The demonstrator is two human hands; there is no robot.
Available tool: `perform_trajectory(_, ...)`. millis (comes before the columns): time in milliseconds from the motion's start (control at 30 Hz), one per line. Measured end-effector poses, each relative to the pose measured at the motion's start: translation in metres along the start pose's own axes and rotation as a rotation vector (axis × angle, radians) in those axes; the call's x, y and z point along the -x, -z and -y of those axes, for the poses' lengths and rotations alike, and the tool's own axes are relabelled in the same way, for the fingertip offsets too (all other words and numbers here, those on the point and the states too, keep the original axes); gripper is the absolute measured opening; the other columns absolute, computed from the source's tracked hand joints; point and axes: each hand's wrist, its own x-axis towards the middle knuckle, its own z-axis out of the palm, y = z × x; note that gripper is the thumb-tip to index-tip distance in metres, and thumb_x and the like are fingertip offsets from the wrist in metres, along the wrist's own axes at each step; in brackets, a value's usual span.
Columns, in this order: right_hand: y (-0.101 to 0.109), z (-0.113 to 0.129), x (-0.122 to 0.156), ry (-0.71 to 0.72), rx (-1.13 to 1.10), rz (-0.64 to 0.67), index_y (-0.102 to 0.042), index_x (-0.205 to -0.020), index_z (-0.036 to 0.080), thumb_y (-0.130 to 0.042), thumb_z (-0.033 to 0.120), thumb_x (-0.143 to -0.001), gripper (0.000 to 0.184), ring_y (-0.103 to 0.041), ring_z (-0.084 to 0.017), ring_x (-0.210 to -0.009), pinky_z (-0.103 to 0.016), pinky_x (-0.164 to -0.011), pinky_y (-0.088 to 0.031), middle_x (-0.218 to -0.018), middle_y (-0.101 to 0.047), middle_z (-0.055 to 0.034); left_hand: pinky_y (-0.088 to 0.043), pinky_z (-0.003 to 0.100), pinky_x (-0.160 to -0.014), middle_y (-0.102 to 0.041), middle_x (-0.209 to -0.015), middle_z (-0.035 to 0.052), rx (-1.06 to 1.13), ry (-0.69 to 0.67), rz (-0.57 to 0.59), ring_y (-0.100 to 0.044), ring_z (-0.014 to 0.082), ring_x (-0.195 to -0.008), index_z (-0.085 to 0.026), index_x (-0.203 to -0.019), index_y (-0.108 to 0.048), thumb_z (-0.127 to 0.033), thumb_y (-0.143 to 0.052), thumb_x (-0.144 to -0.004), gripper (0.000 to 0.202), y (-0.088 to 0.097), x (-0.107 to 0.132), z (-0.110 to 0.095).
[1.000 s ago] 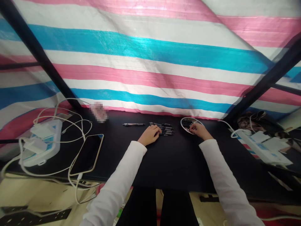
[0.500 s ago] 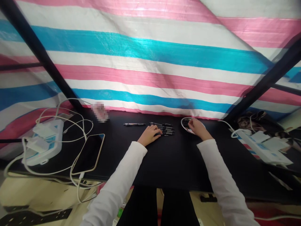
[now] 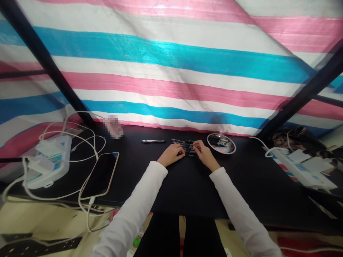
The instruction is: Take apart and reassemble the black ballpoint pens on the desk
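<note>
The right hand has moved from the white-rimmed dish to the pens on the surface, joining the left hand; whether either's bent fingers grasp one cannot be told.

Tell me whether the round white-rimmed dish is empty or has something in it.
Not empty: dark pens lie inside the dish. Reflections on its shiny inside keep me from counting them.

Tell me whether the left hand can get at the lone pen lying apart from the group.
Likely yes: the left hand is at the grouped pens, and the lone pen lies to its left, with nothing visible between.
</note>
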Motion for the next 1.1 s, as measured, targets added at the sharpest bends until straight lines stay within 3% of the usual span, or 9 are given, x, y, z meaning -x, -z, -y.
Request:
perform_trajectory(300,0.001,-0.006,0.006,-0.014,0.026,-0.109,-0.059,-0.09,0.02,-0.051,0.029,-0.085,0.013,-0.063,-0.019,-0.082,-0.034,-0.079,-0.049,-0.087,-0.066,-0.0052,-0.041,0.029,-0.079,-0.063,-0.089,0.0006,0.036,0.116,-0.153,-0.057,0.0149,-0.083,-0.019,-0.09,-0.056,-0.029,-0.047,-0.09,0.013,0.01,0.0,0.0)
perform_trajectory(567,-0.004,-0.001,0.004,0.052,0.07,-0.171,-0.063,-0.091,0.021,-0.05,0.031,-0.086,0.017,-0.059,-0.02,-0.081,-0.037,-0.077,-0.049,-0.088,-0.065,-0.0065,-0.041,0.03,-0.08,-0.063,-0.09,0.0008,0.012,0.098,-0.149,-0.058,0.0149,-0.084,-0.02,-0.091,-0.057,-0.03,-0.046,-0.091,0.015,0.01,0.0,0.001)
perform_trajectory(1100,-0.001,-0.003,0.004,0.046,0.072,-0.183,-0.064,-0.09,0.021,-0.05,0.034,-0.087,0.02,-0.059,-0.02,-0.08,-0.036,-0.076,-0.049,-0.087,-0.064,-0.0065,-0.042,0.03,-0.081,-0.063,-0.09,0.0014,0.024,0.105,-0.152,-0.058,0.0152,-0.085,-0.019,-0.091,-0.057,-0.03,-0.046,-0.091,0.015,0.012,0.001,0.0)
